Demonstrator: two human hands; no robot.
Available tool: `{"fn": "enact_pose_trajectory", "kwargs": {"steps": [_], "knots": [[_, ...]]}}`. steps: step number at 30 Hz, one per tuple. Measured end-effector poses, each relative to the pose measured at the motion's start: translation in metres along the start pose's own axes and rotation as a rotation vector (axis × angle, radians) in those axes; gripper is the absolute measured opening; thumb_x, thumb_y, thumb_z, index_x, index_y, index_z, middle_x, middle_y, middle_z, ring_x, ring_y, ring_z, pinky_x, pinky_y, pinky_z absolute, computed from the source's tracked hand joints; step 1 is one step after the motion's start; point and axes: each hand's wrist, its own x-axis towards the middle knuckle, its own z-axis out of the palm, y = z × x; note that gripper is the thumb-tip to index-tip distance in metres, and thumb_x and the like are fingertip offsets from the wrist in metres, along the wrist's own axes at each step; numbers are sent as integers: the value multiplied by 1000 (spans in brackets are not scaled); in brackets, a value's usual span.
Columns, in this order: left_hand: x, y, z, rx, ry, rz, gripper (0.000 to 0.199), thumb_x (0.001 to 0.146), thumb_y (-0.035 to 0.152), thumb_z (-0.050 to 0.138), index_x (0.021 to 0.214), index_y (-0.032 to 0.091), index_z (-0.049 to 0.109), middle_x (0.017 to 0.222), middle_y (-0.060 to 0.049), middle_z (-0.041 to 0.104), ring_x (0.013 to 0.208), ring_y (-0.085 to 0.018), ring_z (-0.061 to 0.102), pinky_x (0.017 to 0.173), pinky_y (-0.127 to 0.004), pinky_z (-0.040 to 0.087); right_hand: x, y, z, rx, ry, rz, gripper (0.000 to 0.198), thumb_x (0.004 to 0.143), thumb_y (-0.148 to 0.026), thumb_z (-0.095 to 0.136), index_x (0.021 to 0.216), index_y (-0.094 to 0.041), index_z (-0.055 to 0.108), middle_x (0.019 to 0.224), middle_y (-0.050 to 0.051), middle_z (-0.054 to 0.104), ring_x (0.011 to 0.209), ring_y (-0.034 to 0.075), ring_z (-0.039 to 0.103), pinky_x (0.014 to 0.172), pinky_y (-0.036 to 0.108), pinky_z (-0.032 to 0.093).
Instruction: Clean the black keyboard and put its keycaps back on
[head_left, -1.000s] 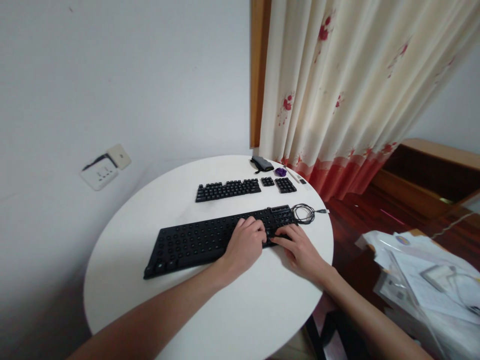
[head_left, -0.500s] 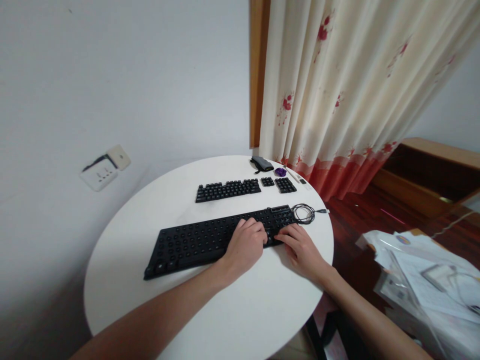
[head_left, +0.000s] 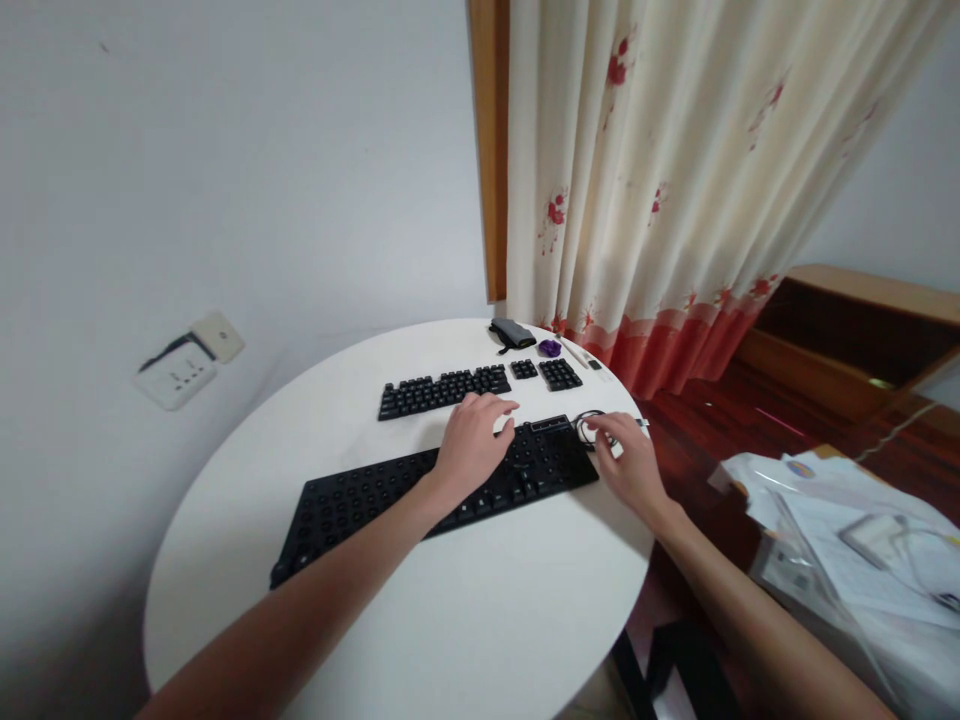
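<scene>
1 blk oblong plastic kbd, mostly bare, mid wht rd tabletop; blk keycaps unfitted, twd far edge; L hand, grip parted; R hand, rt edge, grip: can't tell

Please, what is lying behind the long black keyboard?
Behind the keyboard lie three groups of black keycaps, then a grey item and a purple item. The left hand covers part of the keyboard's far edge and the table just beyond; that spot cannot be seen.
</scene>
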Motion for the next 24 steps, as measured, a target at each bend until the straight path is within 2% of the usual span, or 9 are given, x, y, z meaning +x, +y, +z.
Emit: {"fn": "enact_pose_trajectory", "kwargs": {"steps": [3,6,10,16,20,24], "knots": [[41,-5,18,63,-39,14,22,92,24,60,109,22,72,109,-4,69,102,-24,56,95,-38,43,38,27,-3,-203,-30,50,27,91,-12,49,107,-17,71,100,10,68,94,26,58,89,40,47],[77,-3,46,125,-110,-1,24,92,30,61,113,25,73,110,-5,69,106,-26,54,93,-38,44,70,51,4,-451,-234,112,32,94,-14,47,114,-16,72,111,12,67,101,27,55,91,38,44],[106,1,84,149,-152,-8,21,90,31,66,107,25,76,107,-8,68,106,-27,55,91,-39,44,93,70,20,-517,-376,104,29,92,-17,55,114,-20,74,112,12,67,106,28,54,88,36,42],[118,-4,115,161,-186,0,18,89,30,67,103,26,78,104,-9,67,107,-29,53,90,-39,44,101,85,37,-559,-499,72,28,93,-21,58,116,-23,74,112,13,65,112,30,50,91,38,38],[117,-9,121,157,-201,12,17,90,29,66,101,26,79,105,-9,67,109,-29,51,91,-40,44,100,91,39,-546,-519,46,27,94,-21,57,113,-22,75,110,13,65,112,30,50,94,39,37],[115,-11,121,137,-217,10,16,90,27,66,98,25,79,106,-9,70,109,-28,54,93,-39,43,98,94,36,-487,-534,3,20,92,-19,60,102,-20,77,107,12,67,108,28,52,95,37,37]]}}
